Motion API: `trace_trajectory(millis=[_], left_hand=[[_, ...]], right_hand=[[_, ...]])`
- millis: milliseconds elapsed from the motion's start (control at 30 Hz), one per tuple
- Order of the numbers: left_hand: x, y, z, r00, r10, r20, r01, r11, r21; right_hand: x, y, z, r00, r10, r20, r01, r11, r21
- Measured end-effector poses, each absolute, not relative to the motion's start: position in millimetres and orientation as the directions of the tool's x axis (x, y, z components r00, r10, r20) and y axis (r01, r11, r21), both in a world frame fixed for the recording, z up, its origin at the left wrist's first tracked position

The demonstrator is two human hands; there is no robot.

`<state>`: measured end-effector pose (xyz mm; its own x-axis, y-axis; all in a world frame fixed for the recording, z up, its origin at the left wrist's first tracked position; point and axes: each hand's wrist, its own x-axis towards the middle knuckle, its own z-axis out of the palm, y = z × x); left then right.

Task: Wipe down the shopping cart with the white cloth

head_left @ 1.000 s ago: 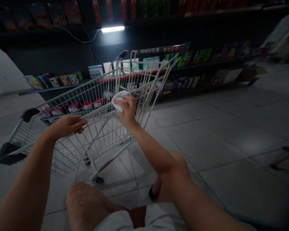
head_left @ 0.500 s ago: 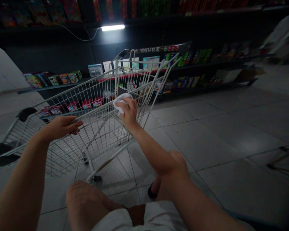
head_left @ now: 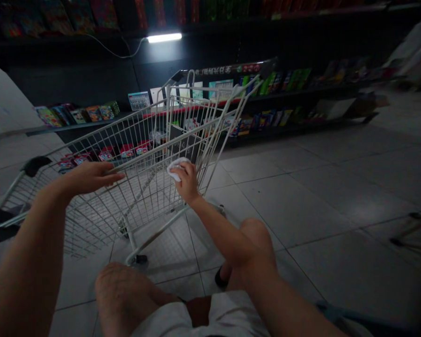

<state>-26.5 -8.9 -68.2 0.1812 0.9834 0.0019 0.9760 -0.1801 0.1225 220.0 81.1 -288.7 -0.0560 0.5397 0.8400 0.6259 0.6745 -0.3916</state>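
A grey wire shopping cart stands in front of me, with its handle at the far right end. My right hand is closed on a bunched white cloth. It presses the cloth to the cart's near wire side, below the top rim and toward the handle end. Further left, my left hand holds the cart's near top rim, which passes between its fingers. Part of its grip is hidden. Behind the cloth, a dark panel shows through the wires.
Dark shelves hold boxed goods and red packages behind the cart. A lit tube lamp hangs above, on a white cable. Tiled floor spreads to the right. My knees are close to the cart's wheel.
My right hand and the cloth have moved down from the top rim to the cart's wire side, uncovering the dark panel. My left hand has shifted slightly along the rim.
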Motion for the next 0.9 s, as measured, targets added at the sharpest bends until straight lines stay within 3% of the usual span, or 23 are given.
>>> trace_trajectory(millis=[33, 100, 233, 367, 467, 567, 700, 767, 900], left_hand=[[-12, -3, -64, 0.187, 0.982, 0.018, 0.981, -0.187, 0.049], [19, 10, -60, 0.254, 0.965, 0.069, 0.966, -0.256, 0.026], [60, 35, -67, 0.314, 0.949, 0.025, 0.939, -0.314, 0.140], [61, 44, -76, 0.299, 0.954, -0.012, 0.912, -0.282, 0.298], [57, 44, -77, 0.274, 0.962, 0.007, 0.922, -0.264, 0.285], [58, 42, -76, 0.279, 0.959, 0.041, 0.925, -0.280, 0.255], [61, 40, -77, 0.274, 0.961, 0.041, 0.929, -0.276, 0.245], [61, 40, -77, 0.271, 0.962, 0.038, 0.932, -0.272, 0.240], [59, 41, -78, 0.282, 0.958, 0.051, 0.928, -0.285, 0.238]], right_hand=[[213, 77, -303, -0.100, 0.588, 0.803, 0.625, 0.665, -0.409], [200, 62, -346, -0.234, 0.663, 0.711, 0.608, 0.671, -0.425], [199, 36, -415, -0.395, 0.689, 0.608, 0.529, 0.712, -0.462], [224, 59, -383, -0.106, 0.709, 0.698, 0.581, 0.613, -0.535], [232, 86, -343, 0.098, 0.627, 0.773, 0.594, 0.586, -0.551], [222, 87, -355, 0.029, 0.659, 0.752, 0.595, 0.593, -0.543], [209, 54, -424, -0.249, 0.803, 0.542, 0.563, 0.575, -0.593], [207, 44, -440, -0.306, 0.828, 0.469, 0.540, 0.557, -0.631], [207, 53, -417, -0.104, 0.830, 0.548, 0.508, 0.518, -0.688]])
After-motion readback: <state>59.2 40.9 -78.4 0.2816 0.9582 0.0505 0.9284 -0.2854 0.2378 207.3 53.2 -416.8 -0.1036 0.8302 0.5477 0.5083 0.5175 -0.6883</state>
